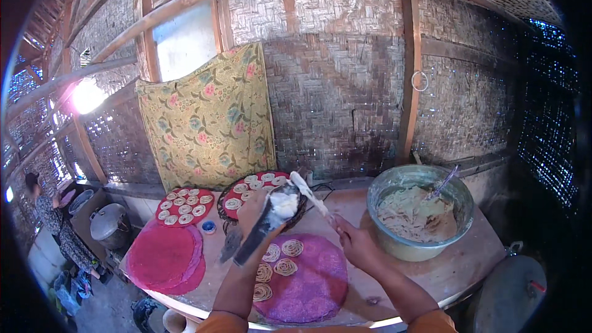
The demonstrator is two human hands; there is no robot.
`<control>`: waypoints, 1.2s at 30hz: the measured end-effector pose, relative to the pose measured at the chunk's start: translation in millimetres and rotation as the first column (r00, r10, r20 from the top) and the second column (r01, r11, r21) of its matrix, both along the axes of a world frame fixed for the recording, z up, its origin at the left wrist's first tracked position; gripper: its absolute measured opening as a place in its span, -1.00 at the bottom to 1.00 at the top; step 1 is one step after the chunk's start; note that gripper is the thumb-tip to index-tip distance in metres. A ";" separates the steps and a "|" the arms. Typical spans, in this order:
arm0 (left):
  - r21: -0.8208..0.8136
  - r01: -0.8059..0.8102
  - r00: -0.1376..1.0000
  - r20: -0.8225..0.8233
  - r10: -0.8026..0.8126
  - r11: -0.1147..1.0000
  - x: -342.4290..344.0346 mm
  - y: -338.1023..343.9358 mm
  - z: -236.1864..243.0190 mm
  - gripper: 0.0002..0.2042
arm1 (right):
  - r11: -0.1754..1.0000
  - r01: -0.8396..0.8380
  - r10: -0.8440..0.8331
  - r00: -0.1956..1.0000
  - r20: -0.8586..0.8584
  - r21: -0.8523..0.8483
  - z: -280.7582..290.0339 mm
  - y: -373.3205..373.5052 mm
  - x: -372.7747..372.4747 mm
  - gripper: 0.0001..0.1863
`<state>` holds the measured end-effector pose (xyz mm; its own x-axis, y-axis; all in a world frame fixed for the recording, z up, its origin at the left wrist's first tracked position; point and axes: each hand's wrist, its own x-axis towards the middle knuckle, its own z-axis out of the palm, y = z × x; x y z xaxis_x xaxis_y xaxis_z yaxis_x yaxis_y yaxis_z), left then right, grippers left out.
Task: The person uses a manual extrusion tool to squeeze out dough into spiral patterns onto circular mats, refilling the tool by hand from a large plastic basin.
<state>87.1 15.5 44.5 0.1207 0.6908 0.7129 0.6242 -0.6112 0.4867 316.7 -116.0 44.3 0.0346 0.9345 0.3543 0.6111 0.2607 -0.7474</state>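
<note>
White paste (284, 205) above a pale tabletop (456, 271) (woven wall (339, 86), flowered cloth (206, 123) behind)

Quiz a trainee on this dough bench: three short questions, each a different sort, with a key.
1. What does the person's right hand hold?
2. True or false: the tub stands to the right of the purple mat.
3. What pattern is on the yellow cloth by the wall?
A) stripes
B) flowers
C) checks

Key:
1. A stick smeared with pale dough.
2. True.
3. B.
</note>
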 end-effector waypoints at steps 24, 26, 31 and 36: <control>0.254 0.293 0.700 -0.713 -0.026 0.922 22.7 -42.0 67.3 -0.71 | 0.977 -0.212 0.121 0.622 0.774 0.017 85.8 -25.2 17.5 -0.56; 0.128 0.361 0.725 -0.661 -0.192 0.924 19.4 -35.5 63.8 -0.61 | 0.950 -0.258 -0.042 0.456 0.889 0.178 78.5 -37.1 8.9 -0.57; -0.135 0.292 0.833 -0.451 -0.321 0.947 4.9 -23.5 50.3 -0.63 | 0.914 -0.323 -0.101 0.405 0.909 0.246 83.8 -64.5 33.5 -0.62; -0.197 0.282 0.950 -0.080 -0.302 0.939 -40.4 -11.2 52.8 -0.72 | 0.877 0.448 -0.322 0.283 0.903 0.172 49.8 -65.9 139.5 -0.73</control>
<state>46.7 4.4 97.2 0.4056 0.7297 0.5505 0.4858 -0.6823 0.5464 456.2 -181.9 94.0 0.1283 0.9347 0.3314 0.9237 -0.2343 0.3032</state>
